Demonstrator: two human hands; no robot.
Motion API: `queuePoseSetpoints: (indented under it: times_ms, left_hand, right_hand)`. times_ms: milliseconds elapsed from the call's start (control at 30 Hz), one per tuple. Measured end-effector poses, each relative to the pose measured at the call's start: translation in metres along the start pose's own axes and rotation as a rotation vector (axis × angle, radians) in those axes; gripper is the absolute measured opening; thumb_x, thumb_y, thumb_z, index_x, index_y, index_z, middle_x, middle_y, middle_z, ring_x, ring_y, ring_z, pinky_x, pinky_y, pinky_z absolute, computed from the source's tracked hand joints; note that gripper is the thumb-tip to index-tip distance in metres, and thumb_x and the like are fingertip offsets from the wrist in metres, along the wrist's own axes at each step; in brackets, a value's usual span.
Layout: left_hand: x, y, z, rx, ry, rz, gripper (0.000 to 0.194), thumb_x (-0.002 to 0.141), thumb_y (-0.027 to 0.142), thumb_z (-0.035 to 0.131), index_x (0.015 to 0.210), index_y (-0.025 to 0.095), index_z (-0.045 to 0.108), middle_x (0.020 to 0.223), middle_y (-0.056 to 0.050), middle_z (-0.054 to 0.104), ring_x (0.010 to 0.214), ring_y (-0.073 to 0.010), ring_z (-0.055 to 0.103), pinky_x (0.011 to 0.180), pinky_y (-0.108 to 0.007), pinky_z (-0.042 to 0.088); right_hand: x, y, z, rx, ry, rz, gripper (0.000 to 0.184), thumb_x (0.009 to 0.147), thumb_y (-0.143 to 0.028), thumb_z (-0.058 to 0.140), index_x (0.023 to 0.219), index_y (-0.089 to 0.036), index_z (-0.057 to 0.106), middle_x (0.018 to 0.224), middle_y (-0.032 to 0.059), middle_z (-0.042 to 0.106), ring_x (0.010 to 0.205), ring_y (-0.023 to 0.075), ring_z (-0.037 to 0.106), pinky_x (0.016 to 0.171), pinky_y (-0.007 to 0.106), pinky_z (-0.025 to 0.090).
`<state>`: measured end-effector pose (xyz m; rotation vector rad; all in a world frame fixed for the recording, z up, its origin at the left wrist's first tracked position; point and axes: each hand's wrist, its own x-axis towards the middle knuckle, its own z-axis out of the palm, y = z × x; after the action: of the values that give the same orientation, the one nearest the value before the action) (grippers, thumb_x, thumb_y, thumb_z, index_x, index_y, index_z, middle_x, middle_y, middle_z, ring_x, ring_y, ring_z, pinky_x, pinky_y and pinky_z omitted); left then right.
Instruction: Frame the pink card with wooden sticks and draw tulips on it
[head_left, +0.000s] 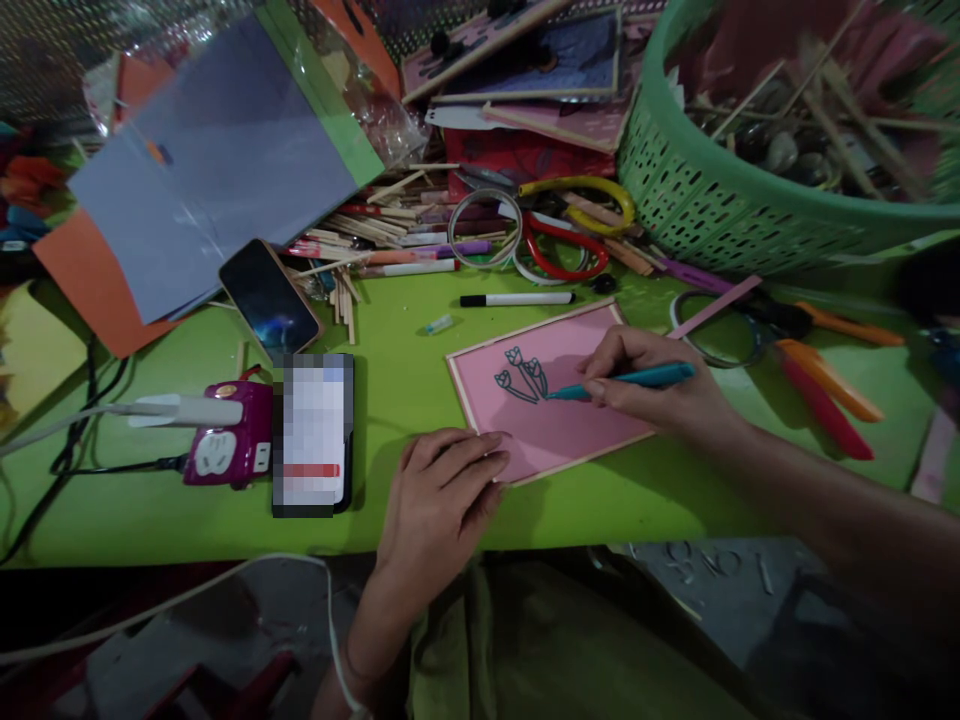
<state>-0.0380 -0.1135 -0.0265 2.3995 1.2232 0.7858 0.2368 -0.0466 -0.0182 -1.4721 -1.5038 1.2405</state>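
A pink card [555, 440] with thin wooden strips along its edges lies slightly turned on the green table. Several dark-lined tulips [523, 372] are drawn on it, with stems running down to the right. My right hand [637, 385] pinches a teal marker [645, 377], its tip at the lower end of the stems. Flat on the card's lower left corner rests my left hand [446, 490], fingers stretched out and holding nothing. A small pale cap [439, 324] and a black-and-white marker [517, 299] lie just beyond the card.
Left of the card are a lit phone [311, 430], a dark phone [270, 298] and a magenta power adapter [229, 435] with cables. Behind lie scissors [566, 245], tape rolls, sticks and markers. A green basket [690, 190] stands back right; box cutters [825, 400] lie at right.
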Motion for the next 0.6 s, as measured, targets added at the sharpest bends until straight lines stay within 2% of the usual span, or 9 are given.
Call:
queuePoseSetpoints:
  times_ms: [167, 367, 600]
  left_hand:
    - [-0.001, -0.001, 0.001, 0.005, 0.009, 0.000, 0.018, 0.100, 0.021, 0.066, 0.115, 0.025, 0.075, 0.117, -0.002, 0.083, 0.111, -0.0242, 0.071, 0.090, -0.045, 0.060]
    - [-0.001, -0.002, 0.002, -0.046, -0.003, 0.009, 0.019, 0.100, 0.018, 0.065, 0.115, 0.024, 0.076, 0.117, -0.004, 0.082, 0.110, -0.0220, 0.073, 0.093, -0.044, 0.064]
    - [0.013, 0.000, -0.018, 0.023, -0.128, 0.019, 0.020, 0.103, 0.024, 0.062, 0.117, 0.021, 0.076, 0.122, -0.006, 0.081, 0.109, -0.0226, 0.074, 0.095, -0.043, 0.062]
  right_hand:
    - [0.000, 0.006, -0.001, 0.045, 0.013, -0.013, 0.026, 0.078, -0.044, 0.082, 0.069, -0.029, 0.063, 0.067, 0.0006, 0.063, 0.069, 0.0234, 0.062, 0.065, 0.039, 0.051]
    - [0.003, 0.013, -0.005, 0.167, 0.055, -0.046, 0.018, 0.083, -0.045, 0.082, 0.080, -0.031, 0.070, 0.078, 0.0020, 0.068, 0.074, 0.0232, 0.064, 0.068, 0.040, 0.053]
    - [0.003, 0.003, -0.004, 0.177, 0.030, -0.063, 0.013, 0.079, -0.041, 0.086, 0.086, -0.034, 0.077, 0.093, 0.0021, 0.075, 0.091, 0.0265, 0.068, 0.081, 0.042, 0.056]
